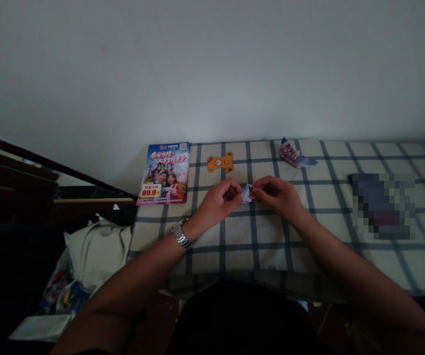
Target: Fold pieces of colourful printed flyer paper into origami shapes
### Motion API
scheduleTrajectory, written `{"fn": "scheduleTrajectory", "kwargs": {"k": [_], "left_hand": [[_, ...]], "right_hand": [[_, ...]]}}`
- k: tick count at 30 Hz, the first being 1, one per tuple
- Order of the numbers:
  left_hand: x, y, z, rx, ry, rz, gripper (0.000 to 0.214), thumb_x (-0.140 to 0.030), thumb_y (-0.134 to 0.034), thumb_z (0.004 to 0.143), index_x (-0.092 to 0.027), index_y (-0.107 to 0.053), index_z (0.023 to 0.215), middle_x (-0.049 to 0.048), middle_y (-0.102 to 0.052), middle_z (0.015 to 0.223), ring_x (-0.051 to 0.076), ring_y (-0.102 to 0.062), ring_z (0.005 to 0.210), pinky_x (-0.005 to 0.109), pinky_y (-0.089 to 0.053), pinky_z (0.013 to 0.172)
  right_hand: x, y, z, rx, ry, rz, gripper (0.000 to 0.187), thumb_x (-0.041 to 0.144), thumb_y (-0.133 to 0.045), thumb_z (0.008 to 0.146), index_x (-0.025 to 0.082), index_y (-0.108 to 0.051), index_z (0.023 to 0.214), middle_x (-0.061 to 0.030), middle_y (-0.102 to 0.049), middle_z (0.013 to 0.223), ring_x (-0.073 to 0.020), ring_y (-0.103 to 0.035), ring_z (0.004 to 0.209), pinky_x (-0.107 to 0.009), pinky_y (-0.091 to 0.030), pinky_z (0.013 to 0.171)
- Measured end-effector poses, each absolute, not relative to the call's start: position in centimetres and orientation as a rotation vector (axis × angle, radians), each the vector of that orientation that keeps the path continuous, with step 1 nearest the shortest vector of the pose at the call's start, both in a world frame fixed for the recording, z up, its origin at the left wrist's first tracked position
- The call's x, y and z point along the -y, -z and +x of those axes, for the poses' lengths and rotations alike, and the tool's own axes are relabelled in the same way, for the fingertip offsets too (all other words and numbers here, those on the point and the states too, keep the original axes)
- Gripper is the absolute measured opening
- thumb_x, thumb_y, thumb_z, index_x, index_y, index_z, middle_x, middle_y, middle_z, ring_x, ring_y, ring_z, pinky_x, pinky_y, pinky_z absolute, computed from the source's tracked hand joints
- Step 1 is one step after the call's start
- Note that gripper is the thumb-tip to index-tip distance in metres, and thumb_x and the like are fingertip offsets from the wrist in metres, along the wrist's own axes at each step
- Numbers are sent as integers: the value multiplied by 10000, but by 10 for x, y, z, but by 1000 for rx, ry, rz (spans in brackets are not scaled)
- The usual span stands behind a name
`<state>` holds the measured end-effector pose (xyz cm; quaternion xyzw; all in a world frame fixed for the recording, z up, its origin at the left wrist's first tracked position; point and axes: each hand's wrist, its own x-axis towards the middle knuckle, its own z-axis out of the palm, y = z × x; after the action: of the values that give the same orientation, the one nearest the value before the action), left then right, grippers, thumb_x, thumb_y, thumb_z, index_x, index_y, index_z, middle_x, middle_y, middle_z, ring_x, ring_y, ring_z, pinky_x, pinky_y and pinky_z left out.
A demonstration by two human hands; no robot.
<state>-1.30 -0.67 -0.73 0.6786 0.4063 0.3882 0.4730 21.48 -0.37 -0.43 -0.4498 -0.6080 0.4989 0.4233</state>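
Note:
A small folded piece of printed paper (pixel 247 194), blue and red, is pinched between my two hands above the checked cloth. My left hand (pixel 222 198), with a metal watch at the wrist, grips its left side between thumb and forefinger. On the opposite side, the fingertips of my right hand (pixel 281 197) close on the paper's right edge. Part of the paper is hidden by the fingers. Beyond my right hand lies a folded paper figure (pixel 295 156) in similar colours, with pointed ends. An orange bear cutout (pixel 220 162) rests flat beyond my left hand.
A stack of printed flyers (pixel 165 175) sits at the table's left end. Toward the right lies a dark, blurred-out flat object (pixel 378 207). The checked tablecloth (pixel 205 256) reaches back to a pale wall (pixel 212 69). Bags (pixel 97 246) stand on the lower left.

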Motion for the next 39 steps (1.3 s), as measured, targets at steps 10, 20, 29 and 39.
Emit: {"fn": "scheduleTrajectory", "kwargs": {"k": [10, 20, 29, 39], "left_hand": [[10, 8, -11, -930, -967, 1693, 166, -331, -680, 1010, -238, -710, 1145, 38, -768, 1035, 164, -747, 932, 299, -601, 859], [2, 15, -16, -1000, -1141, 1544, 207, -378, -745, 966, -191, -691, 1037, 55, -749, 989, 155, -729, 900, 262, -588, 813], [3, 10, -14, -980, -1121, 1578, 209, -386, -730, 974, -198, -672, 1044, 50, -734, 989, 156, -717, 894, 266, -581, 806], [6, 8, -13, -938, -1058, 1684, 125, -267, -658, 1004, -200, -661, 1110, 38, -725, 1027, 136, -714, 898, 238, -587, 799]], "right_hand": [[5, 0, 215, 1705, -1198, -1126, 242, 465, -778, 912, 230, -774, 973, -36, -796, 856, -203, -740, 767, -337, -601, 714], [5, 3, 211, 1450, -1367, -1072, 385, 539, -839, 848, 248, -752, 1085, -56, -819, 1018, -230, -791, 922, -394, -674, 868], [5, 3, 214, 1486, -1274, -1119, 342, 501, -826, 871, 219, -762, 1053, -66, -825, 959, -224, -795, 866, -382, -672, 816], [5, 6, 215, 1525, -1231, -1125, 306, 475, -813, 888, 210, -766, 1034, -60, -821, 932, -216, -789, 826, -356, -661, 779]]}}
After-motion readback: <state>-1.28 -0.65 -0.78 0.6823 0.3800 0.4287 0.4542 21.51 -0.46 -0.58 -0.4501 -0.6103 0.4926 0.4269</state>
